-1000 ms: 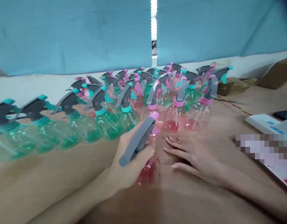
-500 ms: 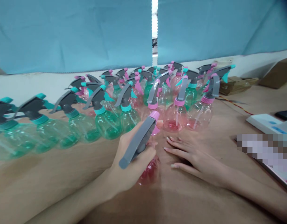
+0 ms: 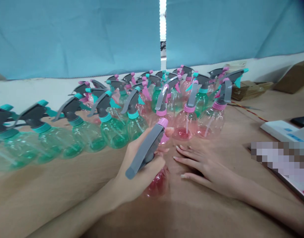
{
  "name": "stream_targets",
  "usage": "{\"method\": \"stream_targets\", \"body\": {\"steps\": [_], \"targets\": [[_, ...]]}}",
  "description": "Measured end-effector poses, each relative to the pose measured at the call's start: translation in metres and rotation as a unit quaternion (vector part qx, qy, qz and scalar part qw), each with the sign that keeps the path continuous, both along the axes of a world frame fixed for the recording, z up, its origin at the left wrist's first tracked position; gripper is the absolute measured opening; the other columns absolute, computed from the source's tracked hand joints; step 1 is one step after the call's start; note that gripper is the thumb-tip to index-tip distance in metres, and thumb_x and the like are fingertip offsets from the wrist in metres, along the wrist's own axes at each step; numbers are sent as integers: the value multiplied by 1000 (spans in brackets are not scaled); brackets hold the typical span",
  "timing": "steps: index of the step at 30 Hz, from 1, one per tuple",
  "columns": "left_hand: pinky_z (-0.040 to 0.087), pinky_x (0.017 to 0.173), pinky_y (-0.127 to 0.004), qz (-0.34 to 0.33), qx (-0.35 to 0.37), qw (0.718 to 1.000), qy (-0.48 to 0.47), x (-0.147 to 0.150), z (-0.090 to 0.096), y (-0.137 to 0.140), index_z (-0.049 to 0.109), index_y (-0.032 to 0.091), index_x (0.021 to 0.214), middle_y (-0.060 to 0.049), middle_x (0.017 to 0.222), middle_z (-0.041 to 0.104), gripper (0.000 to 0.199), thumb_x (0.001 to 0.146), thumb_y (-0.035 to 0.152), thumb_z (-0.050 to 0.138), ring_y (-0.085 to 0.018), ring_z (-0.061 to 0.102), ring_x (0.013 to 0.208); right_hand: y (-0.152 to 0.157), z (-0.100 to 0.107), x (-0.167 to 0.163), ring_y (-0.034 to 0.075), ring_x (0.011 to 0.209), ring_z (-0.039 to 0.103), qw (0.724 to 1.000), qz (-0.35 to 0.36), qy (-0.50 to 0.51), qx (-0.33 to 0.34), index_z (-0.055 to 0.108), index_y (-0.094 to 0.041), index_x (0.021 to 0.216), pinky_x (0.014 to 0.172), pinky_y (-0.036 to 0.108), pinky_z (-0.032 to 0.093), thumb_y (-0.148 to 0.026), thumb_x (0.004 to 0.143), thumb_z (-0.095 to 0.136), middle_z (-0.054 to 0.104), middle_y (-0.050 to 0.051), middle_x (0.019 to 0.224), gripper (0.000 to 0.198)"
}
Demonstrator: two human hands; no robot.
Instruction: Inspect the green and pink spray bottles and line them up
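My left hand (image 3: pixel 138 165) is wrapped round the neck of a pink spray bottle (image 3: pixel 158 183) with a grey trigger head and pink nozzle. Its fingers cover the collar and part of the trigger. The bottle stands on the table, its nozzle turned away from me. Flat on the wood to the right lies my right hand (image 3: pixel 203 165), fingers apart and holding nothing. Just beyond it stand a pink spray bottle (image 3: pixel 183 130) and another clear-pink one (image 3: pixel 211 124). A green spray bottle (image 3: pixel 114 132) is left of my left hand.
Several green bottles (image 3: pixel 50 142) form a row on the left, with mixed pink and green ones behind. On the right are a white device (image 3: pixel 278 129), a blurred-out flat item (image 3: pixel 280 162) and cardboard (image 3: pixel 251 91). A blue curtain (image 3: pixel 80 36) hangs at the back.
Almost nothing differs. The view has shifted very slightly; my left hand keeps its grip on the pink spray bottle and my right hand stays flat on the table.
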State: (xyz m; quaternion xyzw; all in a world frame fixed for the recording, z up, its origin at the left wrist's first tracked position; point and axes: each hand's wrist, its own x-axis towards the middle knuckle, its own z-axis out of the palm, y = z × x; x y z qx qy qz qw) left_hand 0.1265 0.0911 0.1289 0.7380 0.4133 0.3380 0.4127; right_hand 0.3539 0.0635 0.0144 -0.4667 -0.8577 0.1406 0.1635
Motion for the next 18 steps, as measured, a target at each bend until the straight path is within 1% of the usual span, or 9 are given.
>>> {"method": "stream_targets", "body": {"steps": [2, 5, 8, 12, 15, 18], "targets": [[41, 52, -25, -17, 3, 1000, -9, 0, 2, 1, 53, 24, 85, 7, 61, 34, 25, 65, 10, 49, -11, 34, 50, 0, 0, 0, 27, 139, 31, 1000, 2, -5, 3, 43, -28, 141, 113, 53, 28, -48, 94, 47, 35, 5, 152, 52], [39, 52, -25, -23, 11, 999, -19, 0, 2, 2, 58, 25, 95, 7, 62, 31, 34, 65, 11, 49, -12, 33, 51, 0, 0, 0, 26, 140, 30, 1000, 5, -20, 6, 43, -28, 142, 113, 52, 28, -49, 95, 45, 34, 5, 152, 52], [39, 53, -26, -21, 12, 1000, -8, -1, -1, 2, 59, 26, 98, 7, 63, 34, 37, 66, 11, 49, -13, 40, 54, 0, 0, 0, 26, 140, 30, 1000, 3, -19, 3, 43, -28, 142, 113, 52, 27, -50, 95, 45, 33, 5, 152, 52], [41, 57, -26, -8, 15, 1000, 9, -2, -3, 1, 59, 28, 102, 6, 64, 43, 38, 69, 12, 49, -16, 53, 64, 0, 1, 0, 27, 140, 29, 1000, 3, -24, -4, 43, -26, 142, 113, 52, 27, -51, 95, 44, 32, 5, 153, 53], [42, 58, -27, -7, 17, 1000, 11, -1, -1, 1, 59, 28, 99, 5, 65, 47, 36, 68, 13, 49, -16, 53, 62, 0, 1, 0, 26, 140, 28, 1000, 4, -29, -5, 43, -26, 142, 113, 52, 27, -51, 95, 43, 32, 6, 153, 53], [41, 56, -27, -16, 18, 1000, 1, -1, 1, 1, 59, 26, 95, 5, 65, 47, 34, 66, 12, 49, -14, 47, 56, 0, 0, 0, 26, 140, 29, 1000, 5, -27, -4, 42, -26, 142, 113, 51, 26, -50, 95, 44, 32, 5, 153, 53]]}}
